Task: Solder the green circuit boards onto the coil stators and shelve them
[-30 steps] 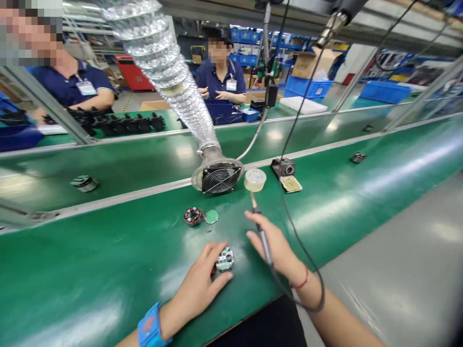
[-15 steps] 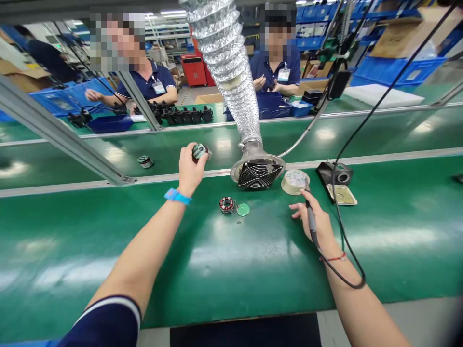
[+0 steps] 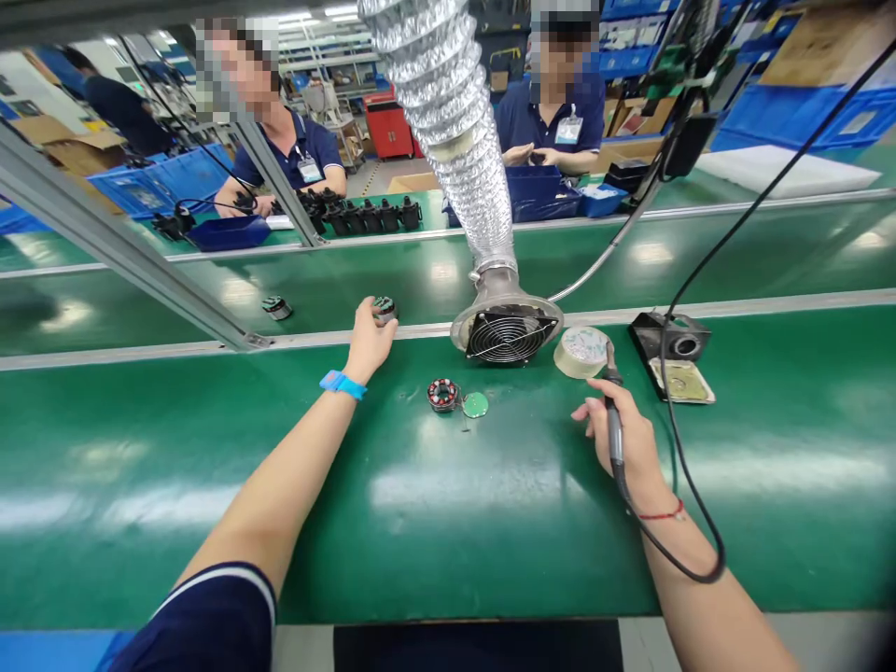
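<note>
At the far edge of the bench, my left hand (image 3: 371, 342) has its fingers around a small round motor stator with a green circuit board on top (image 3: 385, 308), low over the belt or set on it. My right hand (image 3: 626, 434) is closed on a soldering iron (image 3: 615, 429), its tip up beside a roll of tape (image 3: 582, 352). Between the hands a stator with red windings (image 3: 443, 396) lies on the bench, and thin wires run from it to a round green circuit board (image 3: 475, 404).
A fume extractor hood (image 3: 508, 334) hangs low over the bench's back edge. At the right stands a soldering iron stand (image 3: 682, 345) with a sponge tray (image 3: 680, 381). Another stator (image 3: 277, 308) sits on the belt (image 3: 322, 289). The iron's cable (image 3: 707, 448) loops past my right wrist. Two co-workers sit opposite.
My left hand has lowered the stator toward the belt, and its fingers have turned downward. My right hand, with the soldering iron, has shifted slightly right. The view has turned a little.
</note>
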